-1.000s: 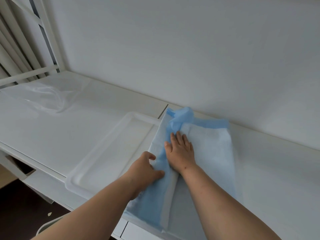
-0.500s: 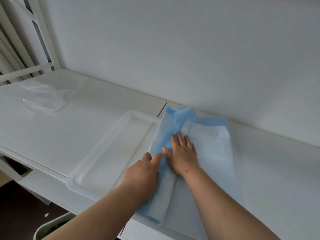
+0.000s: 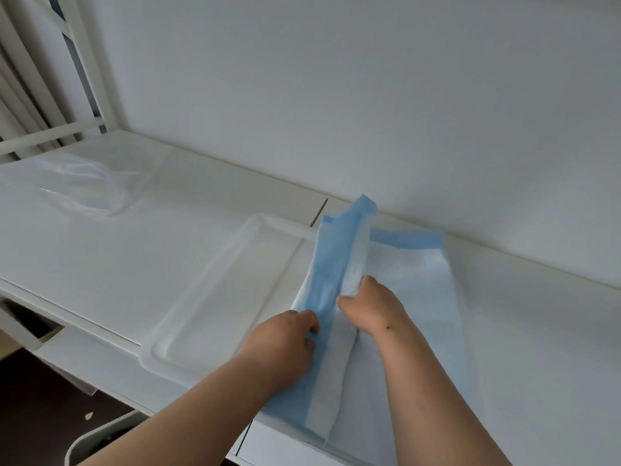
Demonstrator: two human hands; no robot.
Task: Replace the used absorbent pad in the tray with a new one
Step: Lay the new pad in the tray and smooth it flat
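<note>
A blue-backed white absorbent pad (image 3: 413, 280) lies partly folded on the white tabletop, its left part draped over the right end of a translucent white tray (image 3: 201, 297). My left hand (image 3: 285, 334) grips the pad's blue left fold at its edge. Just to the right, my right hand (image 3: 373, 304) pinches the white inner layer of the same fold, fingers curled into the cloth. The fold stands raised between both hands. The tray's visible left part holds nothing.
A crumpled clear plastic bag (image 3: 84, 186) lies at the far left of the white table (image 3: 117, 250). A white wall rises right behind. A white bin rim (image 3: 97, 438) shows below the table's front edge.
My right hand went from lying flat on the pad to pinching the fold. My left hand shifted right onto the blue edge, and the fold lifted up.
</note>
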